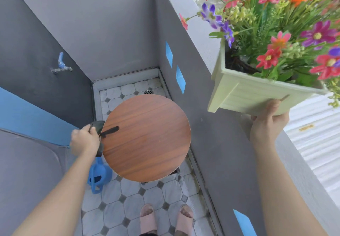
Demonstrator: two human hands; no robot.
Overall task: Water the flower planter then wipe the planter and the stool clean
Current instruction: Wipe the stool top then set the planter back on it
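A round wooden stool stands on the tiled floor below me. My left hand grips a dark cloth at the stool's left rim, with a strip of the cloth lying on the seat. My right hand holds a pale green planter from underneath, lifted above the grey ledge at the right. The planter is full of red, purple and orange flowers. A blue watering can stands on the floor, partly hidden under the stool's left edge.
Grey walls close in this narrow corner, with a blue tap on the left wall. A floor drain lies beyond the stool. A low grey wall runs along the right. My feet in pink sandals stand on the tiles.
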